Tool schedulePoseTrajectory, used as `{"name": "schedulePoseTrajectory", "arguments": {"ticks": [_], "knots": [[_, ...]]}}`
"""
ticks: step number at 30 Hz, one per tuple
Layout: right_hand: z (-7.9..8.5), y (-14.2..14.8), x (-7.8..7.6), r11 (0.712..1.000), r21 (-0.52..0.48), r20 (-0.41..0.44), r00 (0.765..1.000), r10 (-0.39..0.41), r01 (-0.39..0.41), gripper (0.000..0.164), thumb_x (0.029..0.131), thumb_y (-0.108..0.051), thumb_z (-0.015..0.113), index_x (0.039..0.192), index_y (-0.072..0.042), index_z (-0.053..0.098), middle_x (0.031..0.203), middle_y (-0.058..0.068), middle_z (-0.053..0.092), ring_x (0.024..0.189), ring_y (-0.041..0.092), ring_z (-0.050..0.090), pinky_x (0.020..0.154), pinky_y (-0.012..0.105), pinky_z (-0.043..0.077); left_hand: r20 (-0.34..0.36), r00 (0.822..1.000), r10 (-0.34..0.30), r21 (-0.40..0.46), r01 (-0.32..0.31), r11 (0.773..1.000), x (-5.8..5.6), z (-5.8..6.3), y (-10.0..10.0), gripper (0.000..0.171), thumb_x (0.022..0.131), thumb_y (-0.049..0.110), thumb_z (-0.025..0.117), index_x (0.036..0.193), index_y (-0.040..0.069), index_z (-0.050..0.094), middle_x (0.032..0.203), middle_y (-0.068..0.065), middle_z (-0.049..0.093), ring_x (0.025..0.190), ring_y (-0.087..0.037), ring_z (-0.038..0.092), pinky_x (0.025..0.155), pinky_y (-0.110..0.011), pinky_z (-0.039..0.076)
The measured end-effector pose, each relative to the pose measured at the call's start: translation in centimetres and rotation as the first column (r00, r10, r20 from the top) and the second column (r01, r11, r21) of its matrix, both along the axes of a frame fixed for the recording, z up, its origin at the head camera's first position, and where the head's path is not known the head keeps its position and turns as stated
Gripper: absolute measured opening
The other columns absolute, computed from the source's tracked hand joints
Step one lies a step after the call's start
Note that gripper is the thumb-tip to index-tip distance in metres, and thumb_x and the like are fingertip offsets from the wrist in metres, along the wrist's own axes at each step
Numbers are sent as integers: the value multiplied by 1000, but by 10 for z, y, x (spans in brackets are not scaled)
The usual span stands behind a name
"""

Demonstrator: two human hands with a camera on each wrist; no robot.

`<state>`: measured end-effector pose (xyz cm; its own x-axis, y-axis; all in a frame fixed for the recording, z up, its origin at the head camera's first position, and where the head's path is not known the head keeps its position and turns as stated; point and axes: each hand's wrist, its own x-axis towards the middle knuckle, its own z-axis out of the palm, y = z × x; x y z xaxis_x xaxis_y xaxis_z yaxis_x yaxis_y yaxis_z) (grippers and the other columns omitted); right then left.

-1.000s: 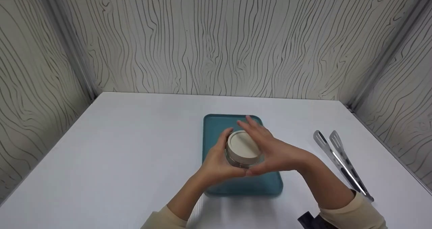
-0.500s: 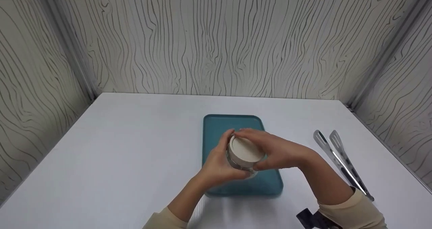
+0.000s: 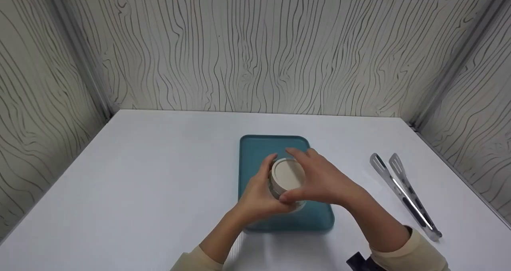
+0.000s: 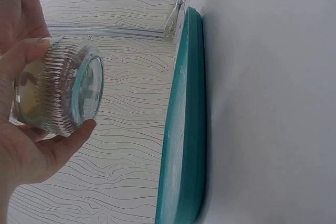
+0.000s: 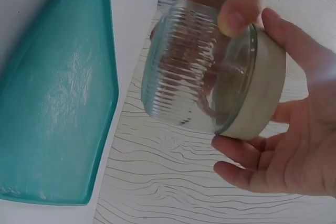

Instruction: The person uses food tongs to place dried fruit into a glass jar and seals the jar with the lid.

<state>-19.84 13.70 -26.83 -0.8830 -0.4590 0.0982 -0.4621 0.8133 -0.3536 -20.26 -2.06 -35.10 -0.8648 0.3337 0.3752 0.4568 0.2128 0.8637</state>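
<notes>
A ribbed clear glass jar (image 5: 181, 72) with a cream lid (image 3: 288, 174) is held in the air, tilted, above the teal tray (image 3: 261, 144). My left hand (image 3: 257, 197) grips the glass body, thumb on one side and fingers on the other. Around the lid's rim are the thumb and fingers of my right hand (image 3: 321, 179). The lid sits on the jar's mouth. In the left wrist view the jar's thick base (image 4: 88, 90) faces the camera, and nothing distinct can be made out inside the glass.
Metal tongs (image 3: 405, 195) with slotted heads lie spread on the white table (image 3: 139, 183), right of the tray. Wood-grain panels (image 3: 247, 47) enclose the back and sides. A dark object (image 3: 358, 262) shows beside the right sleeve.
My right hand first spreads over the lid, then closes on its rim and turns about it; its thumb has swung left toward my left hand. The left hand stays nearly still with the jar.
</notes>
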Motion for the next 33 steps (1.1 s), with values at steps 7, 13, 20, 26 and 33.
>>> {"name": "schedulePoseTrajectory", "arguments": {"ticks": [7, 13, 20, 26, 33], "knots": [[-3, -13, 6, 978, 133, -156, 978, -139, 161, 100, 57, -74, 52, 128, -5, 38, 97, 17, 49, 74, 24, 52, 62, 39, 46, 9, 1000, 12, -5, -12, 1000, 0, 2, 1, 95, 59, 27, 77, 133, 23, 18, 116, 4, 46, 100, -12, 45, 79, -31, 43], [-2, -14, 8, 943, 261, -245, 959, -145, 209, 106, 58, -82, 34, 128, -3, 35, 82, 15, 53, 61, 25, 53, 49, 36, 44, 6, 1000, 11, -7, -11, 1000, 1, 1, 0, 97, 58, 29, 78, 134, 21, 18, 117, 3, 46, 101, -12, 45, 82, -32, 42], [8, -1, 6, 989, 144, -179, 984, -7, 33, 93, 68, -69, 46, 135, -9, 26, 117, 15, 45, 96, 29, 47, 68, 45, 45, 7, 1000, 23, -10, -23, 1000, 1, 4, -1, 96, 58, 32, 78, 134, 22, 19, 116, 4, 45, 100, -13, 45, 80, -33, 43], [13, 8, -4, 959, -58, 81, 956, 281, -277, 102, 59, -42, 75, 138, -15, 17, 142, 8, 9, 126, 27, 12, 89, 49, 32, -3, 1000, -16, -1, 16, 1000, 2, 4, -2, 100, 58, 36, 77, 135, 24, 14, 121, 6, 42, 106, -11, 41, 83, -33, 40], [13, 13, -9, 922, -120, 232, 892, 388, -369, 90, 63, -8, 70, 138, -18, 21, 141, 4, 10, 126, 20, 12, 85, 40, 35, -51, 994, -94, 51, 97, 994, 1, 3, -3, 95, 59, 32, 76, 133, 28, 16, 120, 11, 40, 102, -11, 41, 81, -33, 40]]}}
